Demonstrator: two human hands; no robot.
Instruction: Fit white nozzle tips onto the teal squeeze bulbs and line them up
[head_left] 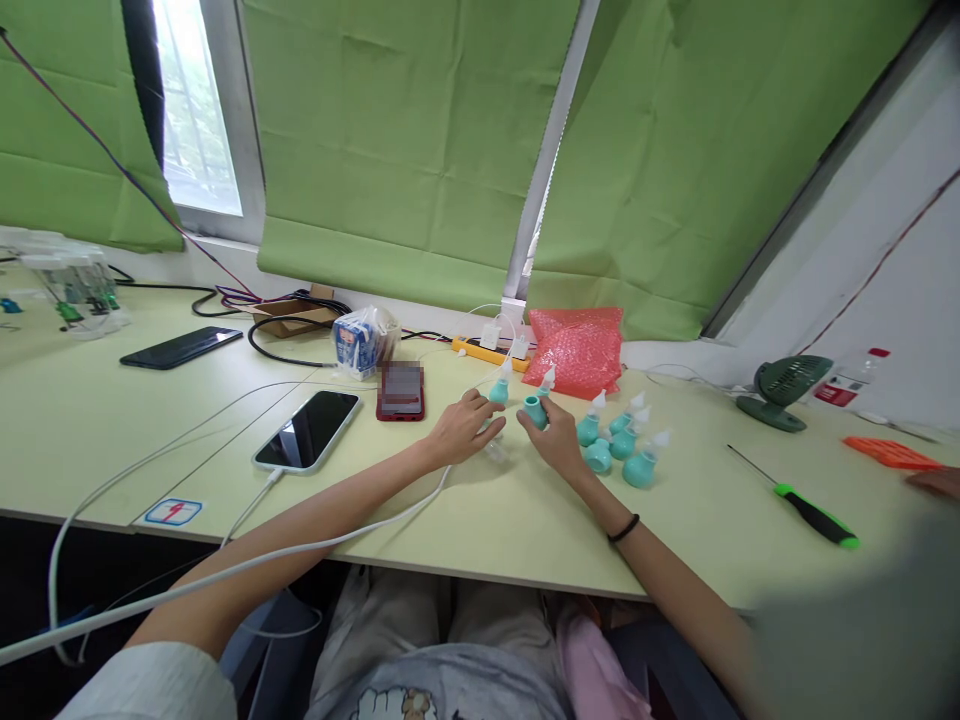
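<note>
Left forearm [337,505] stretched forward, left grip [463,432] palm down; right forearm [660,565] slanting inward, right grip [556,440] curled.

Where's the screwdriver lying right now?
In the head view, the screwdriver lies on the right side of the table, nearer the camera than the green fan and to the right of the clustered teal bulbs.

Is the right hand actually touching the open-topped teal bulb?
Touching. The head view shows it: the right hand holds the open-topped teal bulb between thumb and fingers, with no gap visible.
</note>
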